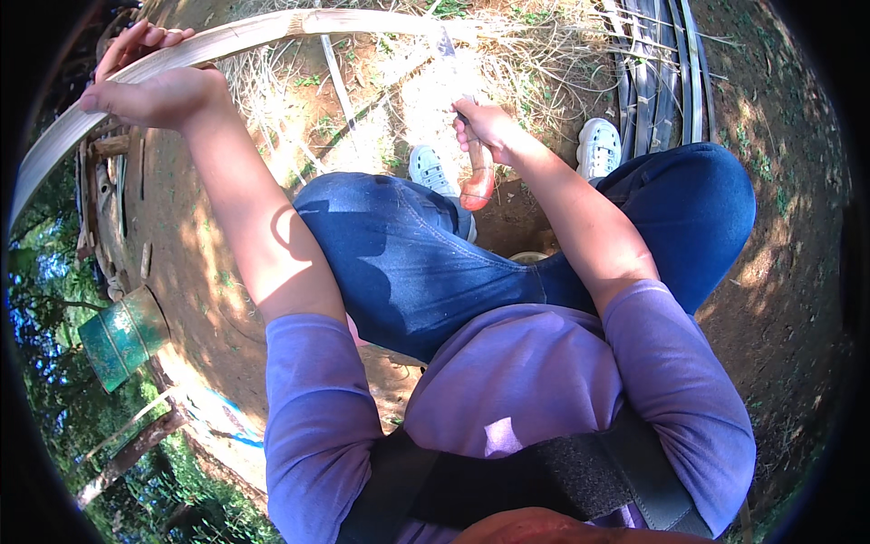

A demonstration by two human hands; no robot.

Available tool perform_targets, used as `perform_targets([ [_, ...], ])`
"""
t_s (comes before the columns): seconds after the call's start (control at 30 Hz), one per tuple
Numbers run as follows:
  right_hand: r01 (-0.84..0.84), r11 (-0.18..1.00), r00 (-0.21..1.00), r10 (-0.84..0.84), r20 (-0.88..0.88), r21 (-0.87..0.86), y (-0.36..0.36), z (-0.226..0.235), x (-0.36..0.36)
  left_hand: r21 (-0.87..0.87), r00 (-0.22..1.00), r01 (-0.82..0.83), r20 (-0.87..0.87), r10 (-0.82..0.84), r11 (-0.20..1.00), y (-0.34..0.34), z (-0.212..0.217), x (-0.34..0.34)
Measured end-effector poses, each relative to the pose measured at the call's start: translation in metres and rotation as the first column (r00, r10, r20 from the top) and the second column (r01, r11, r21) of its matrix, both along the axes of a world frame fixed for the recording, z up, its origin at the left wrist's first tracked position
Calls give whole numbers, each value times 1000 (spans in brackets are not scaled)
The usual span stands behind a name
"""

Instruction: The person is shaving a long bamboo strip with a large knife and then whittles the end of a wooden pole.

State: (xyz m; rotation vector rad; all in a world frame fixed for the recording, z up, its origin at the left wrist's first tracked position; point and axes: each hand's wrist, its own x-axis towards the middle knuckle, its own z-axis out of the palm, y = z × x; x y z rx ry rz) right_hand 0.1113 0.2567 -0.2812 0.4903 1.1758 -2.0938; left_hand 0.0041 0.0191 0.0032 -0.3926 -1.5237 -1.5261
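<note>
A long, pale split bamboo strip [263, 32] arcs across the top of the head view, from the far left toward the middle. My left hand [159, 95] is closed around it at the upper left, thumb on the near side and fingers over the far side. In my right hand [487, 127] is a knife [478, 172] by its curved wooden handle, the butt pointing back at me. Its blade [446, 45] points away and meets the strip's right end; glare blurs exactly how they touch.
Pale shavings [562, 63] litter the ground ahead. Dark bamboo strips [666, 82] lie beyond my right knee. My white clogs [598, 148] stand on brown soil between and beside my knees. To the left are a green metal container [124, 337] and a log [131, 458].
</note>
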Motion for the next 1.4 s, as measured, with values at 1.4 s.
perform_targets([
  [1.4, -219, 958, 882, 277, -381, 187, -14, 85, 20, 4, 996, -80, 51, 80, 997, -11, 0, -11],
])
